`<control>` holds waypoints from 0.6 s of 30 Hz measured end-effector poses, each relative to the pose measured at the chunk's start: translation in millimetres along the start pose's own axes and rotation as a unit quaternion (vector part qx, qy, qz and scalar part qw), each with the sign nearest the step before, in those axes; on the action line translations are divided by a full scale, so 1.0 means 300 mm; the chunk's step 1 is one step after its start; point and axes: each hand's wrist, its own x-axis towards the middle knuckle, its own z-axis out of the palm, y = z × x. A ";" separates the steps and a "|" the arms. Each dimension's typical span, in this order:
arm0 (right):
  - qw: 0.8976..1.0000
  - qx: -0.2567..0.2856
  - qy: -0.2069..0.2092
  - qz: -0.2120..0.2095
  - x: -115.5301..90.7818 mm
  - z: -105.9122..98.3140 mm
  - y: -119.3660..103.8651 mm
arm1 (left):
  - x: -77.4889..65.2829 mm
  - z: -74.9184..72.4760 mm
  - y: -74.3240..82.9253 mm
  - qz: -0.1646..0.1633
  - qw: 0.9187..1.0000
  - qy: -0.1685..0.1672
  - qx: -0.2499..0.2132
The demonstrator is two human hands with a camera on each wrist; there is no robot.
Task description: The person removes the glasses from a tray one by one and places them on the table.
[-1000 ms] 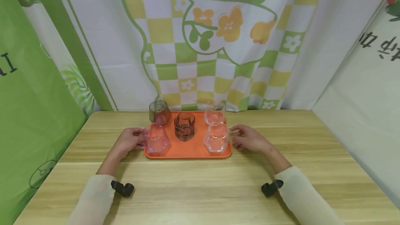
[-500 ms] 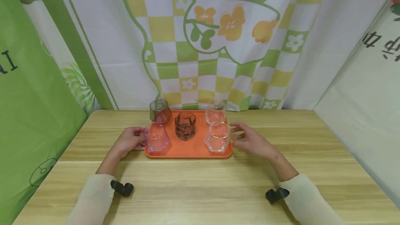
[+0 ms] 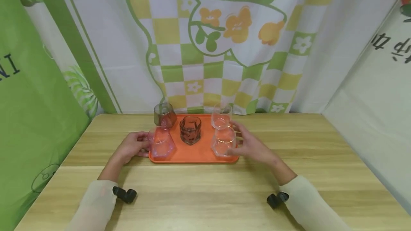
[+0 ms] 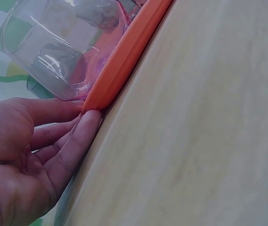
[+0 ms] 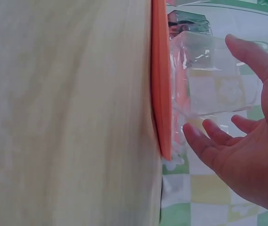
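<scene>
An orange tray [image 3: 192,158] holds several glasses. At its left edge my left hand [image 3: 132,144] pinches the rim between thumb and fingers, close beside a pink-tinted glass [image 3: 161,147]. In the left wrist view that hand [image 4: 35,141] has its fingertips at the tray's corner. My right hand [image 3: 253,145] is spread around the front right clear glass [image 3: 223,147], thumb to the front and fingers at the far side. The right wrist view shows its fingers apart around the clear glass [image 5: 211,80]; whether they touch it I cannot tell.
A dark faceted glass [image 3: 190,131] stands mid-tray. At the tray's back are a grey glass [image 3: 164,116] on the left and another clear glass [image 3: 221,117] on the right. The wooden table [image 3: 199,195] ends at a patterned curtain [image 3: 208,45].
My right hand first draws back slightly from the tray's right edge, then moves left and spreads around the clear glass. The left hand keeps its place at the tray.
</scene>
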 end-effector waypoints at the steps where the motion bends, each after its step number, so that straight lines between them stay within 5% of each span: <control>1: 1.000 -0.008 -0.002 0.000 0.006 0.005 0.000 | -0.002 -0.003 -0.005 -0.001 1.000 0.003 -0.001; 9: 0.999 0.017 -0.013 0.044 0.029 0.019 0.001 | -0.003 0.000 -0.021 0.003 1.000 0.002 -0.013; 18: 0.999 0.029 -0.039 0.011 0.046 0.018 0.023 | 0.012 0.008 -0.023 0.001 1.000 0.006 -0.007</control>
